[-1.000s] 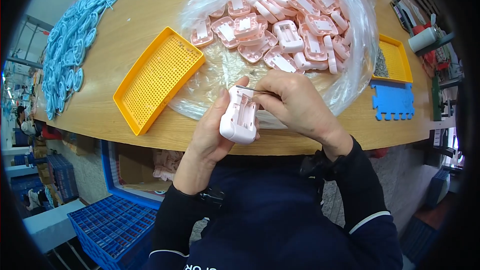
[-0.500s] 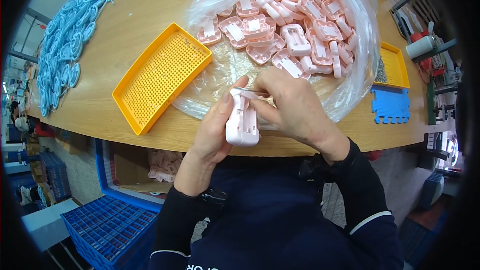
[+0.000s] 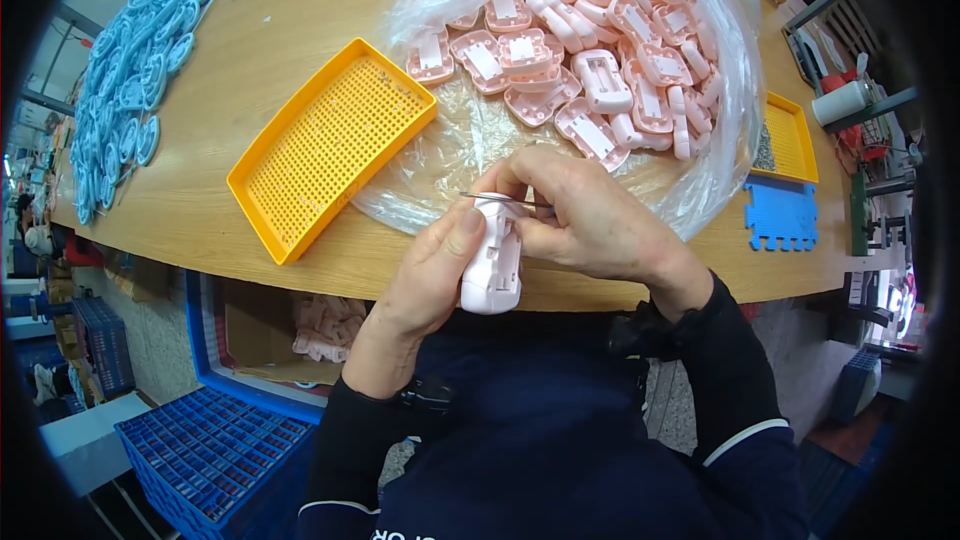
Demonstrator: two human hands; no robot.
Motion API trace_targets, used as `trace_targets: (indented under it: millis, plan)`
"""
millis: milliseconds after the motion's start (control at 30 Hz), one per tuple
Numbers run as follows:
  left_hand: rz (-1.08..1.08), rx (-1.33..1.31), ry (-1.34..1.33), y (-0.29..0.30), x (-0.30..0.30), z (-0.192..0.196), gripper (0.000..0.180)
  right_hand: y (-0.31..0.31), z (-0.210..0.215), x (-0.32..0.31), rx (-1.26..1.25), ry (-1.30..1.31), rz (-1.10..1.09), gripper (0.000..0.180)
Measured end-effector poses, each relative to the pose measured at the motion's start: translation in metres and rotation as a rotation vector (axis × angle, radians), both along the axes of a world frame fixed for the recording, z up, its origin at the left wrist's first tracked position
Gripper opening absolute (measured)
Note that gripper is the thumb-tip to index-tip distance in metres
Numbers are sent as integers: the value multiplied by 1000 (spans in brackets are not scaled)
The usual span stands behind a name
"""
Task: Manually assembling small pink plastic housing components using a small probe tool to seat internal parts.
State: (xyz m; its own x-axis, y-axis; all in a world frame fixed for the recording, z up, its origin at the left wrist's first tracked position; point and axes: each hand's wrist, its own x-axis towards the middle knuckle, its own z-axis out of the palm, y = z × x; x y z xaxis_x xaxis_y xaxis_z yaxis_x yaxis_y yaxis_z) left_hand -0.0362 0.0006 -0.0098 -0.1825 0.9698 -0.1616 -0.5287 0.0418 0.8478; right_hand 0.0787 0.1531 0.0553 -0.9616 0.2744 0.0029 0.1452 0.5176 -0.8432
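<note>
My left hand (image 3: 428,265) is closed round a pale pink plastic housing (image 3: 492,275), thumb along its side. The housing is tilted, and an open compartment like a battery bay faces up. My right hand (image 3: 585,215) pinches a thin dark metal tool (image 3: 510,201), which looks like tweezers. Its slim end lies across the top of the housing, close to my left thumb. The fingers of my right hand touch or nearly touch the housing's upper right side; they hide part of the tool and the contact.
A clear plastic bag (image 3: 715,180) full of pink housings (image 3: 605,80) lies ahead. Left of it is a yellow perforated tray (image 3: 330,150) with tiny parts; beyond, light-blue looped pieces (image 3: 130,90). At right are another yellow tray (image 3: 795,140) and a blue foam mat (image 3: 780,215). A blue crate (image 3: 215,450) stands below.
Both hands and the housing have shifted slightly down, toward me. The tool now lies flatter across the housing's top, and more of its length shows.
</note>
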Motion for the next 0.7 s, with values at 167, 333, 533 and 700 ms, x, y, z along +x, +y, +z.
trace_targets:
  millis: [167,333,533,700]
  plan:
    - [-14,-67,64,3,4,2,56,2,-5,2,72,8,20,25]
    - [237,-91,-188,9,20,5,52,8,-7,9,179,29,23,24]
    - [177,-103,-131,-2,24,-4,41,8,-12,14,323,54,-1,23]
    - [156,-94,-224,-14,34,-2,33,-5,-13,24,336,72,-15,25]
